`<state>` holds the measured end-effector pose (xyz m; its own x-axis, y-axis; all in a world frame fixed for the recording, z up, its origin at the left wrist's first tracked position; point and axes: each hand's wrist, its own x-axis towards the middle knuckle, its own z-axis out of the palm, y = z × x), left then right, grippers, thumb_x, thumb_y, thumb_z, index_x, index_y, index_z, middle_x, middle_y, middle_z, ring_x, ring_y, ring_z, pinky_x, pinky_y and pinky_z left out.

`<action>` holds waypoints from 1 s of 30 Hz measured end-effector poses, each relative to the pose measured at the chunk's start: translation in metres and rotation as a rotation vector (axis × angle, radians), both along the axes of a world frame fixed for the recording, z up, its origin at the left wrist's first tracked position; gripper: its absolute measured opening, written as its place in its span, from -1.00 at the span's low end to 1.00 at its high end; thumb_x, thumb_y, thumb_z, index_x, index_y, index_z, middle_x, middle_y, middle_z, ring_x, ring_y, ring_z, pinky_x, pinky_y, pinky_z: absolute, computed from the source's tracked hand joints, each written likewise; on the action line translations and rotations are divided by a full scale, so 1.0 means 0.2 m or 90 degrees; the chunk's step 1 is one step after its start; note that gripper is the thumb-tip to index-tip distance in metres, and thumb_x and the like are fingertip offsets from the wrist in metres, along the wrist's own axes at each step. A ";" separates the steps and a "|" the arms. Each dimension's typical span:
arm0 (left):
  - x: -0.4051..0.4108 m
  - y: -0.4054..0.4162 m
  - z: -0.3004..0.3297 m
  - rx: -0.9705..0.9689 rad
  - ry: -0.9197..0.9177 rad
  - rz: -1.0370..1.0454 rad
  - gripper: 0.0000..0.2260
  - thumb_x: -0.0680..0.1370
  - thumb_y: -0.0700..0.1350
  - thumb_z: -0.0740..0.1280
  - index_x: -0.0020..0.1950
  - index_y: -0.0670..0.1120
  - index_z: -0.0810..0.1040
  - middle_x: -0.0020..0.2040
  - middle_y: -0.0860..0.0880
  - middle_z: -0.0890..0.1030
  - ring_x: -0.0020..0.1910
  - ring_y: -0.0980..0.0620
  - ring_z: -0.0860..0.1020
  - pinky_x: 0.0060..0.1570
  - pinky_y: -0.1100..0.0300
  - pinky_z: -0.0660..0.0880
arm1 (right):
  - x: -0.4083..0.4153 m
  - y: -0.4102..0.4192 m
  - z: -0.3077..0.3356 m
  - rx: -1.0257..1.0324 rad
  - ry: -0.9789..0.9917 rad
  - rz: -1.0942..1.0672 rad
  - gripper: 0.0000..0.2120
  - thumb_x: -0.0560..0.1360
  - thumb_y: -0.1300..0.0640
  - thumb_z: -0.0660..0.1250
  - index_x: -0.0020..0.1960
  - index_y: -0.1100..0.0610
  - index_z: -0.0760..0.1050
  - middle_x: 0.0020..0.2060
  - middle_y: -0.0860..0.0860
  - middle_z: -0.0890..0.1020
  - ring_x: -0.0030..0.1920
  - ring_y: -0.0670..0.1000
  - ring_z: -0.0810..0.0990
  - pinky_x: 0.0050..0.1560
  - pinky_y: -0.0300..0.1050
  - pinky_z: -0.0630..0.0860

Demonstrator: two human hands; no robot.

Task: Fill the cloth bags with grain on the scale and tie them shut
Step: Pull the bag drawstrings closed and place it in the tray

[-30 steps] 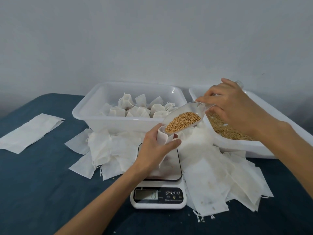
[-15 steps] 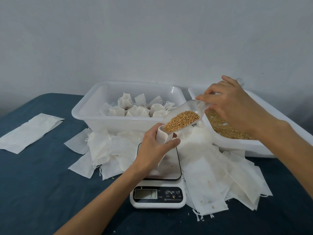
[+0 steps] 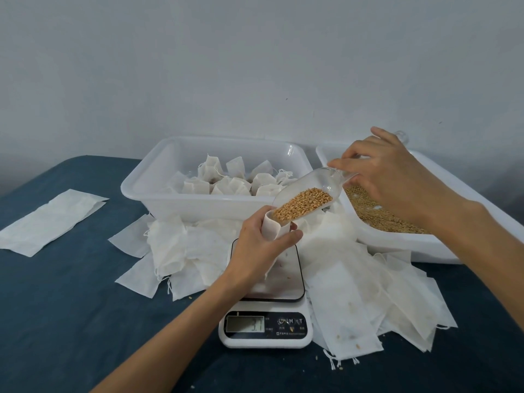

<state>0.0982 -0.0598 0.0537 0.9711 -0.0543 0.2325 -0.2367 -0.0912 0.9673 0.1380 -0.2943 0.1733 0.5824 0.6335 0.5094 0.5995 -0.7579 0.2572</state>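
The head view looks down on a table [image 3: 56, 321] with a dark blue cover. At the back stand two white plastic tubs: the left tub [image 3: 170, 205] has tied, filled bags [image 3: 232, 185] inside, and the right tub [image 3: 397, 242] has loose grain [image 3: 377, 217] in it. Between and in front of the tubs lies a heap of empty cloth bags [image 3: 354, 293], and a single flat one [image 3: 48, 219] lies apart at the left. In the middle stands a small kitchen scale [image 3: 266, 327]; its display is lit but I cannot read it surely. The left hand [image 3: 261, 251] is curled around an open cloth bag [image 3: 270, 228] and holds it upright over the scale plate. The right hand [image 3: 397, 177] pinches the handle end of a clear scoop [image 3: 317, 185], tilted down, with its grain-filled mouth at the opening of the bag.
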 end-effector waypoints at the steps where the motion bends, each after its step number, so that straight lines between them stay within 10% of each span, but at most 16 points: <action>1: 0.00 0.00 0.00 -0.002 -0.001 0.002 -0.71 0.43 0.03 0.53 0.07 -0.06 0.62 -0.02 -0.07 0.71 0.01 -0.17 0.65 0.14 -0.28 0.57 | 0.00 0.00 0.00 0.000 0.000 0.000 -0.61 0.37 0.40 0.54 0.17 0.22 0.67 -0.05 0.19 0.65 -0.02 0.26 0.64 0.40 0.39 0.29; 30: 0.00 0.01 0.01 -0.005 0.012 0.000 -0.69 0.43 0.03 0.54 0.09 -0.03 0.62 -0.01 -0.01 0.73 0.03 -0.10 0.67 0.21 -0.24 0.56 | 0.01 0.01 -0.01 -0.011 -0.008 -0.004 -0.61 0.39 0.35 0.54 0.20 0.19 0.66 -0.04 0.17 0.65 -0.01 0.25 0.63 0.43 0.36 0.27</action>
